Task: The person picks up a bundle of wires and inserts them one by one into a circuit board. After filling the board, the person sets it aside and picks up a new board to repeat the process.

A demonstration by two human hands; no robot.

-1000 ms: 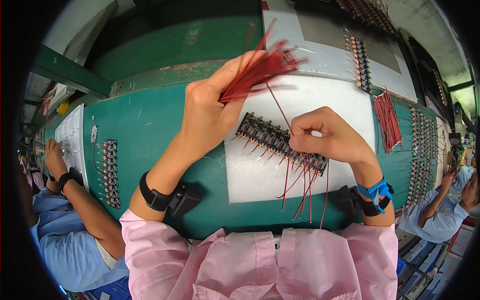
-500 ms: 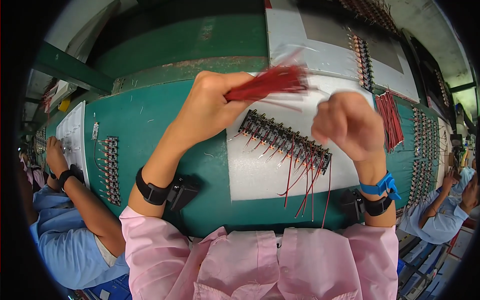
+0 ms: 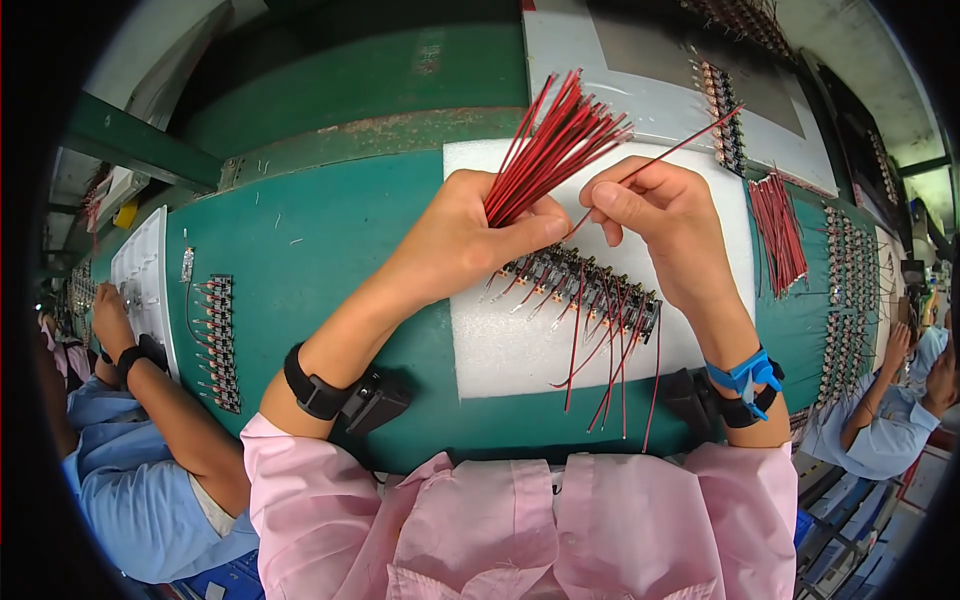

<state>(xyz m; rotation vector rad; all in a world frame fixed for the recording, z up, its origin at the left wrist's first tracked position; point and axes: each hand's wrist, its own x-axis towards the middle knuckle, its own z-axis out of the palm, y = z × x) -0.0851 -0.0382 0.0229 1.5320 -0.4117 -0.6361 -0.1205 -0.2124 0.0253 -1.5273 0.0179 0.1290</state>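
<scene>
My left hand (image 3: 465, 235) is closed round a thick bundle of red and black wires (image 3: 560, 145), their ends fanning up and to the right. Between the thumb and fingers of my right hand (image 3: 655, 205) is a single wire (image 3: 690, 138), slanting up to the right, its lower end close to my left thumb. Under both hands a strip of small circuit boards (image 3: 600, 290) lies on a white foam sheet (image 3: 500, 360). Several red and black wires hang from the strip's right part toward me. My left hand hides the strip's far left end.
Another board strip (image 3: 220, 340) lies on the green table (image 3: 330, 220) at left. On the right are a pile of red wires (image 3: 778, 235) and rows of boards (image 3: 845, 300). Co-workers in blue sit at left (image 3: 150, 480) and right (image 3: 880, 430). A strip (image 3: 722, 118) rests on the grey surface behind.
My right hand has come left beside the bundle and now pinches a single wire. My left hand has turned, so the bundle points more upward.
</scene>
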